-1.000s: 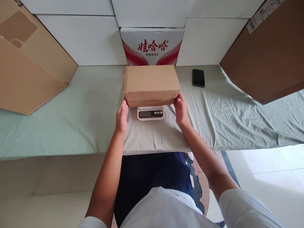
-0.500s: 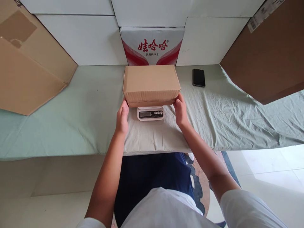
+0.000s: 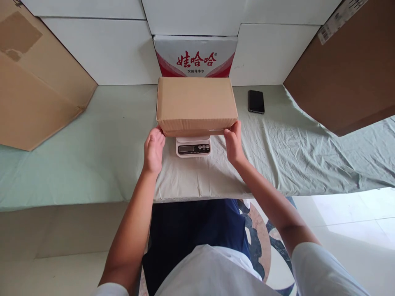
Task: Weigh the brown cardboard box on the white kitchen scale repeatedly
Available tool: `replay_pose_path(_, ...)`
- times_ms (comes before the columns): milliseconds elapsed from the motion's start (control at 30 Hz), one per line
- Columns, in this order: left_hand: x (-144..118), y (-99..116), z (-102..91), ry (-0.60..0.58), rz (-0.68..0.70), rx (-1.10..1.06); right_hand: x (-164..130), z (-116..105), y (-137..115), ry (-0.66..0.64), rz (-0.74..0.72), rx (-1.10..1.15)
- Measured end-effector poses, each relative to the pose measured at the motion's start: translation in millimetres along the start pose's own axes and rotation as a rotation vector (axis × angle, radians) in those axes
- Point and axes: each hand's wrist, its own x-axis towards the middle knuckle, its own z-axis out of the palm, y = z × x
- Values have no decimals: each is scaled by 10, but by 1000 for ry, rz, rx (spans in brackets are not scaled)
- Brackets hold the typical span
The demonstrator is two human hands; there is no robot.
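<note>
A closed brown cardboard box (image 3: pixel 196 98) is over a small white digital scale (image 3: pixel 194 148) and hides its platform; whether it rests on it I cannot tell. The scale's dark display and round buttons show in front of the box. At the box's lower left corner is my left hand (image 3: pixel 153 150), its fingers curled under and behind the edge. My right hand (image 3: pixel 233 142) grips the lower right corner, thumb on the front face. Fingertips of both hands are partly hidden by the box.
A black phone (image 3: pixel 256 101) lies on the green cloth (image 3: pixel 123 164) to the right. Large cardboard panels stand at the left (image 3: pixel 40 90) and right (image 3: pixel 348 74). Behind the box is a white and red printed carton (image 3: pixel 196 51) among white blocks.
The box looks larger and its top reaches higher in view, covering more of the printed carton. Both hands have moved slightly with it, the left one a little outward.
</note>
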Motion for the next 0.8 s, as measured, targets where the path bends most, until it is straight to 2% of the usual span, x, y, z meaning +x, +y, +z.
replay_pose_path(167,227,155,-16,-125,0,-18,221,-70,-48,-27,-91,-69)
replay_pose_path(267,483,189,58,-168,62,18,458,6,-21,-59,-132,-87)
replay_pose_path(333,693,160,123,-153,112,73,653,92,35,-69,-163,-106)
replay_pose_path(433,1021,3,169,-86,145,123,979,214,188,-90,-189,-113)
replay_pose_path(600,1416,-461,113,40,11,152,1432,312,583,-57,-160,-19)
replay_pose_path(700,1500,-691,103,92,-48,154,1519,318,768,-12,-121,-3)
replay_pose_path(800,1523,-813,108,74,-69,105,1485,300,846,9,-84,-32)
